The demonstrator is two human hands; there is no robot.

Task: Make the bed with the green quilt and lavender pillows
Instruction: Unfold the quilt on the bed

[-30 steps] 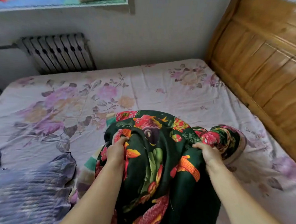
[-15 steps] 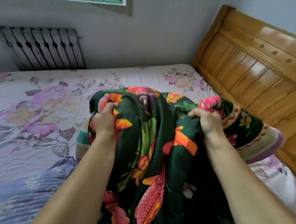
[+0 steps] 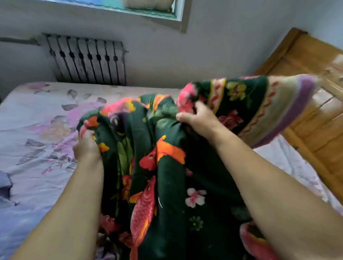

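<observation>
While both forearms reach forward from the bottom edge, the green quilt [image 3: 164, 188] hangs bunched between them, its dark fabric printed with red and orange fish and pink flowers, its long axis running from the near edge away toward the far wall. On the left, the left hand [image 3: 86, 146] has its fingers curled tight into a fold of the quilt, holding it above the floral bed sheet [image 3: 40, 129]. Higher and farther, the right hand [image 3: 198, 119] pinches another gathered fold with thumb and fingers. Beyond that hand, the quilt's bordered end, striped cream and purple, is lifted in the air and points to the right toward the wooden headboard [image 3: 322, 119]; it looks blurred. A rumpled lavender cloth [image 3: 1, 184] lies at the left edge of the sheet. Against the far wall stands a ribbed radiator [image 3: 85, 62], under a window ledge [image 3: 151, 14].
</observation>
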